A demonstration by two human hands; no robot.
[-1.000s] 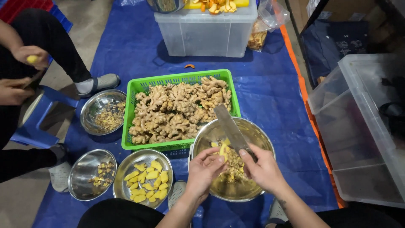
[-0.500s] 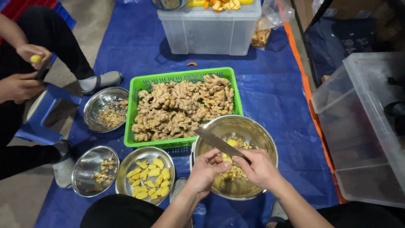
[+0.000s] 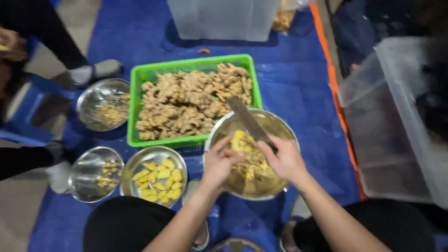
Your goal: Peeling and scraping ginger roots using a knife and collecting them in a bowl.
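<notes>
A knife (image 3: 249, 122) is gripped in the right hand (image 3: 285, 161), the fingers closed round its handle and the blade slanting up and to the left over the rim of a steel bowl (image 3: 280, 128). A yellow, peeled piece of ginger (image 3: 239, 141) is pinched between the fingers of the left hand (image 3: 218, 163), just beside the blade's lower end; whether blade and piece touch cannot be told. Both hands are held over the bowl, in which peelings and scraps (image 3: 252, 169) are heaped.

Just beyond the bowl, touching or nearly touching its far rim, a green basket (image 3: 135, 107) is filled with unpeeled ginger roots (image 3: 186, 102). To the left of the bowl, near the person's knee, a steel dish (image 3: 135, 165) is laid with yellow peeled pieces (image 3: 158, 179). Further left, a smaller dish (image 3: 86, 170) is seen with a few bits in it, and another dish (image 3: 93, 100) with scraps is set beside the basket's left wall. Everything is placed on a blue tarp (image 3: 298, 84). A clear plastic box (image 3: 219, 21) is stood at the far end, and a larger clear tub (image 3: 396, 126) at the right. At the left edge another person's leg and sock (image 3: 86, 72) are visible.
</notes>
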